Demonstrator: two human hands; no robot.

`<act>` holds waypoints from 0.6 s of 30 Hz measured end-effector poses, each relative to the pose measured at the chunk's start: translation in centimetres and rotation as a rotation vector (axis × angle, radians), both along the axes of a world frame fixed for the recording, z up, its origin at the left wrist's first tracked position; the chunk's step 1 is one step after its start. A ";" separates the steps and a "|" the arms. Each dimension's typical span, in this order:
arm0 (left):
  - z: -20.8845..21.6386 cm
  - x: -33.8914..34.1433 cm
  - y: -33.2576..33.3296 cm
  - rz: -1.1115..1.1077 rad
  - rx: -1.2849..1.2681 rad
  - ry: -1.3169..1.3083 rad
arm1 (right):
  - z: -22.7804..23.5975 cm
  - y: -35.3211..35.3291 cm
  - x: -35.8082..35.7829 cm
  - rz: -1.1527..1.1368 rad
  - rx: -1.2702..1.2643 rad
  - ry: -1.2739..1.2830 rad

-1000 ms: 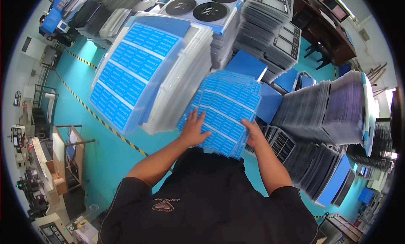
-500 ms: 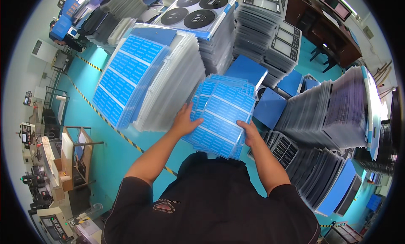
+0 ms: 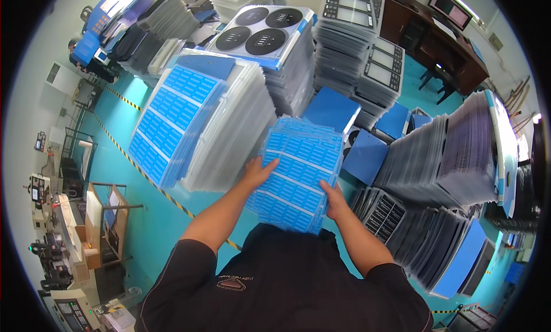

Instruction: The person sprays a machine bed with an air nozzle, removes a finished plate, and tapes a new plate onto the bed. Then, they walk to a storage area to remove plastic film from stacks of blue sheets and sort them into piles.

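Note:
A loose stack of blue printed sheets (image 3: pixel 298 174) with pale stripes is held in front of my body, its edges unevenly fanned. My left hand (image 3: pixel 262 171) grips the left edge, thumb on top and fingers hidden beneath. On the right edge my right hand (image 3: pixel 334 199) is closed the same way, thumb over the top sheet. Just ahead and to the left stands a tall stack of clear sheets (image 3: pixel 232 125), topped by similar blue printed sheets (image 3: pixel 175 117). A plain blue board (image 3: pixel 332 109) lies beyond the held stack.
Ahead rises a pile topped by a sheet with black discs (image 3: pixel 261 33). Stacks of dark-framed panels (image 3: pixel 350 13) stand behind it. To the right are clear and purplish sheet stacks (image 3: pixel 442 151) and dark sheets (image 3: pixel 427 234). Yellow-black floor tape (image 3: pixel 138 158) runs along the left; a person (image 3: pixel 94 59) stands far left.
The held sheets sit slightly lower and closer to my body, and their edges look a little more even. Both hands have kept their grip. The view has shifted slightly.

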State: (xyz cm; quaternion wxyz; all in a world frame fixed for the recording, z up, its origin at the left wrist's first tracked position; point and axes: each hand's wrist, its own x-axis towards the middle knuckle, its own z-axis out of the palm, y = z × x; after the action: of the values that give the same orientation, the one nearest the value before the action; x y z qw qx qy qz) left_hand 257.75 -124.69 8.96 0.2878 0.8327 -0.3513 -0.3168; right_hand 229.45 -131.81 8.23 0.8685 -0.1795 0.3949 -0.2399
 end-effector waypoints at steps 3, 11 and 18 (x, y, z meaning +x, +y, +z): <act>0.9 -0.7 -0.2 -0.088 0.025 -0.035 | 0.3 0.7 0.3 -0.024 0.009 -0.046; 0.0 0.2 0.0 -0.169 0.032 -0.004 | -1.4 -0.4 0.0 0.039 -0.066 -0.065; 0.4 3.3 1.1 -0.128 -0.013 0.177 | -1.9 -1.1 -2.5 0.094 -0.032 -0.137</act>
State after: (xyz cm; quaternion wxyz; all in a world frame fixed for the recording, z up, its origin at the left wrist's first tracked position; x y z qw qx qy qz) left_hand 261.07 -123.62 9.40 0.3023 0.7754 -0.3790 -0.4046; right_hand 226.94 -132.88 6.37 0.9008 -0.1948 0.3218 -0.2169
